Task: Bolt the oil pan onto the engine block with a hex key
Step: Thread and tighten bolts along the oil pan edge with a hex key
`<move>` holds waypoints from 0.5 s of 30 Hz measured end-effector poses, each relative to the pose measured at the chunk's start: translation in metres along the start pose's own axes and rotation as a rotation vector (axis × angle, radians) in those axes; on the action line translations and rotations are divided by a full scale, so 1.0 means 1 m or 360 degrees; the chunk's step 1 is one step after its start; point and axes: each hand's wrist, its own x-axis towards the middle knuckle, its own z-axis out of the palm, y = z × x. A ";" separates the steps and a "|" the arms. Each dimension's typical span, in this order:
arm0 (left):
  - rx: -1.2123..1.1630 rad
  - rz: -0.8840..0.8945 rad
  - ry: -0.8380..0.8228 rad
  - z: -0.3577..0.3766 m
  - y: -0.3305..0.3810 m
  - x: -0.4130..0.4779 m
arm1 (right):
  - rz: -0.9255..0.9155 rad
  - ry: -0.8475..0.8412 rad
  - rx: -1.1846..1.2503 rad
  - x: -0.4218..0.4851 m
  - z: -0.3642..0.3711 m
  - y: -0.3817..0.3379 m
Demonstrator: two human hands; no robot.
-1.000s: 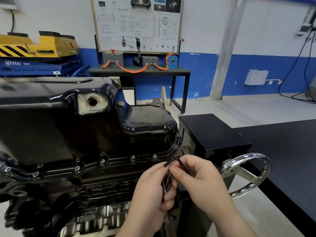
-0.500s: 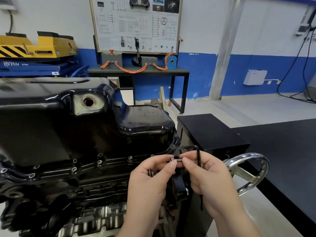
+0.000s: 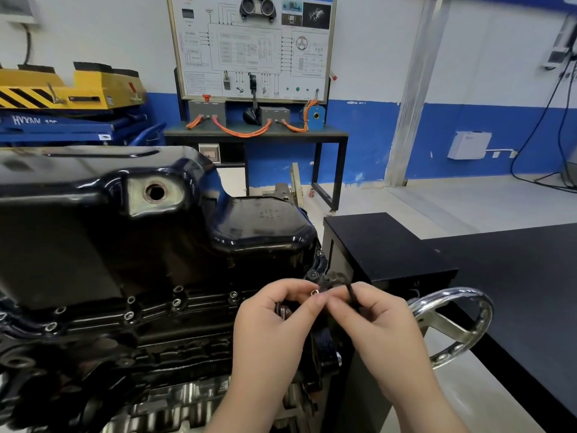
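**Most flange bolts seated, another being readied at the pan's right corner**

The glossy black pressed-steel oil pan (image 3: 125, 232) fills the left and centre of the frame, sitting upside down on the dark cast engine block (image 3: 131, 348) below it. Along the flange facing the camera, a row of small silver socket-head bolts (image 3: 176, 303) already sits in its holes, running from the lower left edge toward the centre, and two more dark heads show at the pan's right corner, just above the hands. Whether these are fully tightened or only started cannot be told from here.

Low in the centre of the frame, the left hand (image 3: 274, 326) is closed, its thumb and forefinger pinching a small bright-headed bolt (image 3: 314, 292); more dark fasteners seem to be tucked against its palm, though they are blurred. The right hand (image 3: 377, 323) is likewise closed, gripping a thin black L-shaped hex key (image 3: 352, 293) whose short end points toward the bolt's head. The two hands touch at the fingertips, just in front of the pan's right corner.

By the look of it, the job is well along: the near flange is populated, and the work now is mating the key with this bolt and driving it at the right corner. The far side of the pan is hidden, so what remains there is unknown. A chromed spoked handwheel (image 3: 452, 326) stands right of the hands.
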 end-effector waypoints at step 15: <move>0.0773 0.0323 -0.0107 0.008 0.012 0.019 | -0.0474 0.0435 0.0259 0.012 -0.034 -0.035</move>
